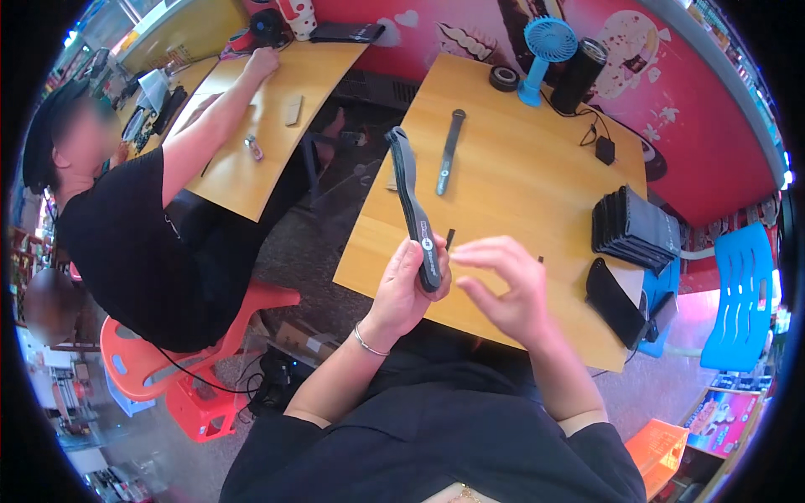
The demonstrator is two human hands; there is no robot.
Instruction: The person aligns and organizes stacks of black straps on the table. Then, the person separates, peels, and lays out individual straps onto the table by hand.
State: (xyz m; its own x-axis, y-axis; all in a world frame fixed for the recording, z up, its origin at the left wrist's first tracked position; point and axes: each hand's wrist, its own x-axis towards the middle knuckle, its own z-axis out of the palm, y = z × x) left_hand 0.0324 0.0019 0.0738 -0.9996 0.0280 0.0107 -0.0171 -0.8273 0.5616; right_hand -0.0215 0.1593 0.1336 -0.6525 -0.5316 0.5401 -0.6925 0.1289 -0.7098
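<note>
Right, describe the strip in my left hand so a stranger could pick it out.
Find the wooden table with the blue fan. By its near edge, your left hand grips a long dark strip with a white mark. A similar strip lies on the table; only this one is held.

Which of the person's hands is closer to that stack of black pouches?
Right. The right hand, open and empty, is left of the stack of black pouches; the left hand, holding a dark strap, is farther left.
</note>
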